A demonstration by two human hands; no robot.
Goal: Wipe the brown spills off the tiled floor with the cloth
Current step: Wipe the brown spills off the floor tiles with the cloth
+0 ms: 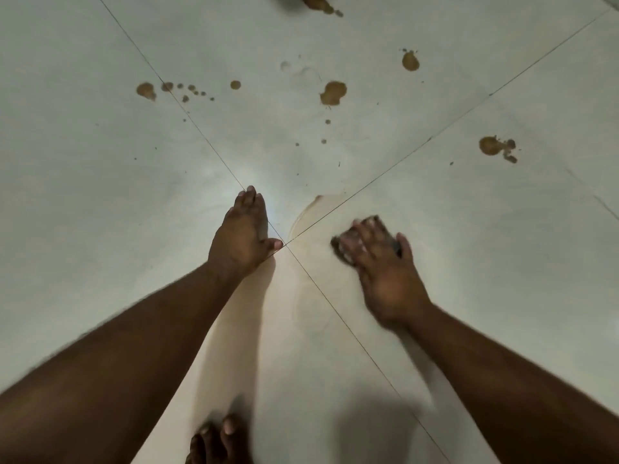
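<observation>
We brace the flat left hand (243, 231) on the floor (100, 162) at the tile joint while the right hand (378, 262), fingers spread, presses the cloth (338, 244) onto the pale smear (303, 212), brown spills (332, 93) remaining beyond.

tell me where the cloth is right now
In the head view the cloth lies on the floor right of centre, under the right hand, just right of where the tile lines cross.

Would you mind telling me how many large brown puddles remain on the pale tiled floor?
5: top edge, far left, centre, upper right, right. Small droplets lie between; more may sit outside the frame.
</observation>
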